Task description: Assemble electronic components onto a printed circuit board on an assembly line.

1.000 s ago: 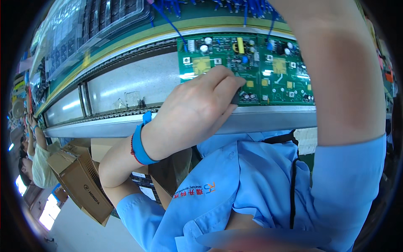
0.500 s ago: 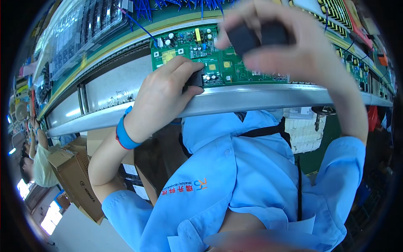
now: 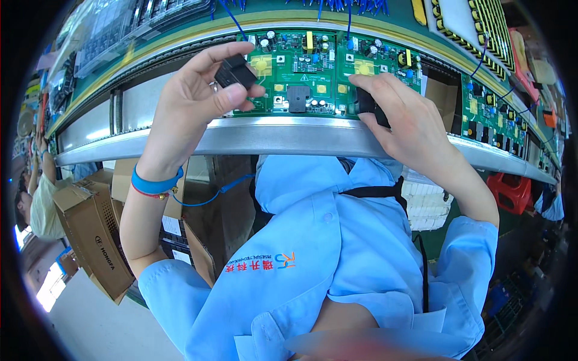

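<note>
Raised over the left green circuit board (image 3: 304, 79), my left hand (image 3: 195, 90) pinches a black box-shaped relay (image 3: 236, 72) between thumb and fingers. Another black relay (image 3: 297, 99) sits flat near that board's front edge. My right hand (image 3: 412, 117) is closed around a black relay (image 3: 365, 102) at the front of the right green circuit board (image 3: 344, 67), fingertips touching the board. Part of what this hand grips is hidden behind its fingers. A blue wrist strap (image 3: 158, 180) with a coiled cord circles my left wrist.
A metal rail (image 3: 289, 135) runs along the front of the boards. Beyond them lie blue wires (image 3: 337, 6), clear plastic trays (image 3: 129, 30) and a rack of yellow-black parts (image 3: 490, 36). More boards (image 3: 494, 117) stand at right; a cardboard box (image 3: 96, 240) is at lower left.
My left hand has left the relay on the left board and now holds another one in the air. My right hand has come down onto the right board. The boards have shifted rightward.
</note>
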`<state>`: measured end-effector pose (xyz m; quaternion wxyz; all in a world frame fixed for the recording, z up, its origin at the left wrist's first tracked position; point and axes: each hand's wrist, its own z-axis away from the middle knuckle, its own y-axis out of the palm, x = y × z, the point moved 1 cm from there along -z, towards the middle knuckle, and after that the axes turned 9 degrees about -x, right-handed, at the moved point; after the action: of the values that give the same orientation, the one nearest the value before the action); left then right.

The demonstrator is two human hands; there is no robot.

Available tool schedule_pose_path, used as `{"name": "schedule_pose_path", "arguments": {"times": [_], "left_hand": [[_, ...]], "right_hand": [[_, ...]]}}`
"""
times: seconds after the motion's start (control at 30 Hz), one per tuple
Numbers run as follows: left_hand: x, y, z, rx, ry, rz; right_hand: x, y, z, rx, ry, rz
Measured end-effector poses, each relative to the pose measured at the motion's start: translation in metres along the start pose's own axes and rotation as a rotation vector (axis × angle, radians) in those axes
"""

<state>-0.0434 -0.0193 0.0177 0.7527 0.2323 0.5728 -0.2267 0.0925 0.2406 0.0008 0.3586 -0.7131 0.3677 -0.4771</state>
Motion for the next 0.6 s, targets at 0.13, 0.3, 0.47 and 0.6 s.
{"name": "schedule_pose_path", "arguments": {"times": [0.13,0.3,0.47,0.6], "left_hand": [[0.015,-0.011,-0.002,-0.014,0.079,0.119],[0.005,-0.008,-0.005,0.001,-0.011,0.023],[0.013,-0.018,-0.002,-0.036,0.481,-0.660],[0.012,-0.006,-0.002,0.015,0.551,-0.965]], "right_hand": [[0.002,-0.001,0.000,-0.028,0.037,-0.017],[-0.001,-0.008,-0.002,0.091,0.013,0.027],[-0.008,-0.035,-0.006,-0.009,0.270,-0.637],[-0.013,-0.035,0.018,0.034,0.508,-0.922]]}}
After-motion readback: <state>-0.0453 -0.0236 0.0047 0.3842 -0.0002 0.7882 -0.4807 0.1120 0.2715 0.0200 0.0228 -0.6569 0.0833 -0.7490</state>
